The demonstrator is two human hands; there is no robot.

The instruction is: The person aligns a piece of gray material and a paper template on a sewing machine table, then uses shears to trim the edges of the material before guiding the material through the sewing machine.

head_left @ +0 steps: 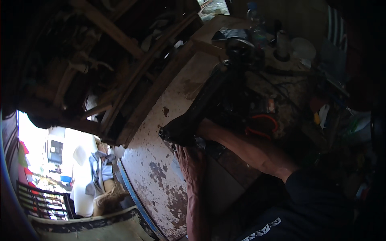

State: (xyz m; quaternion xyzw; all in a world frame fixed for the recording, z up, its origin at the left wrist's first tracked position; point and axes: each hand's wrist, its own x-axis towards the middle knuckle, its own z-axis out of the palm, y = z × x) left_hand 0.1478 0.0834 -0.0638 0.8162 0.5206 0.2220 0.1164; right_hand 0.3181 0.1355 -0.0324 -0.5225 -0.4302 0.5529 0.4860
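Observation:
A black sewing machine [189, 112] lies diagonally across a worn, paint-chipped tabletop [144, 180], with its handwheel toward the back. At the machine's near end my left hand [189, 162] has its fingers bent in close by the needle area, closed on something too shadowed to make out. My right hand [205, 128] reaches in from the right beneath the machine's arm; its fingers are hidden behind the black body. An orange loop-handled item, possibly scissors, [273, 122] lies just right of the machine.
A clear bottle [253, 18], a pale cylinder [283, 40] and a round pale object [301, 48] stand at the back right. Dark wooden framework [120, 36] fills the upper left. Beyond a bright opening at lower left are a slatted railing [42, 201] and pale sacks or cloths [82, 180].

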